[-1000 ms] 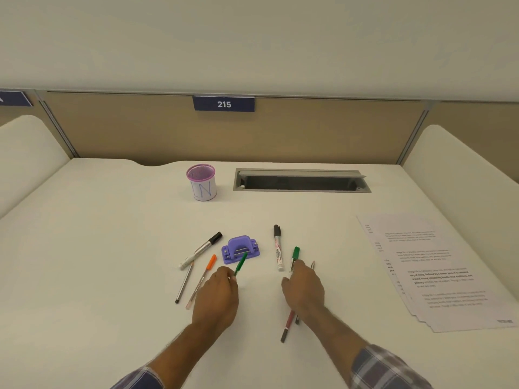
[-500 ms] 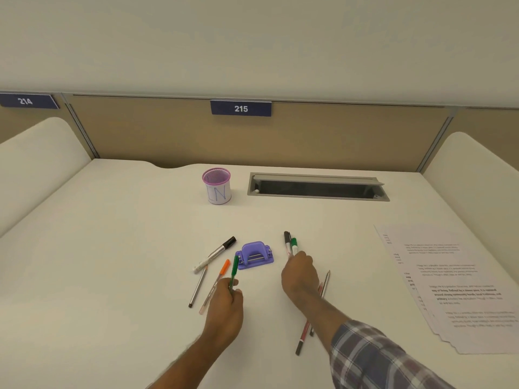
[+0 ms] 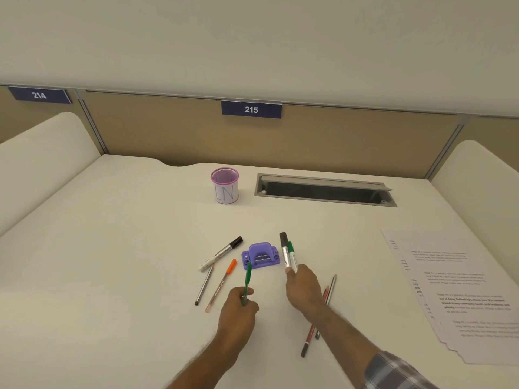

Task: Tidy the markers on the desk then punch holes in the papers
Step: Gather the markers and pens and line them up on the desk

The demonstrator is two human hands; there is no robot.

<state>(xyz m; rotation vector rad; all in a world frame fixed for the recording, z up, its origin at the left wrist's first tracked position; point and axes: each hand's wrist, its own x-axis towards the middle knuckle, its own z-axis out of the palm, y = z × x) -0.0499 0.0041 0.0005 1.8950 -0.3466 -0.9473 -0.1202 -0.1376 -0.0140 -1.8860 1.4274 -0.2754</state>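
My left hand [image 3: 238, 307] grips a green pen [image 3: 247, 279], held nearly upright in front of the purple hole punch [image 3: 261, 255]. Just right of the punch, my right hand [image 3: 303, 287] holds a green-capped marker [image 3: 292, 255] and a black-capped marker [image 3: 284, 248] together. On the desk to the left lie a black-capped white marker [image 3: 222, 253], an orange-capped pen [image 3: 222, 284] and a thin dark pen [image 3: 204, 286]. Two pencils [image 3: 327, 297] lie partly under my right forearm. The pink mesh pen cup [image 3: 224, 186] stands at the back. Printed papers [image 3: 455, 290] are stacked at the right.
A grey cable slot [image 3: 325, 190] is sunk into the white desk [image 3: 112, 248] behind the punch. Curved white side dividers [image 3: 42, 153] flank the desk. A tan back panel carries the label 215 [image 3: 251, 109].
My right hand has moved from the green-capped marker to the black-capped one and now holds both. My left hand has lifted the green pen upright. The camera has shifted.
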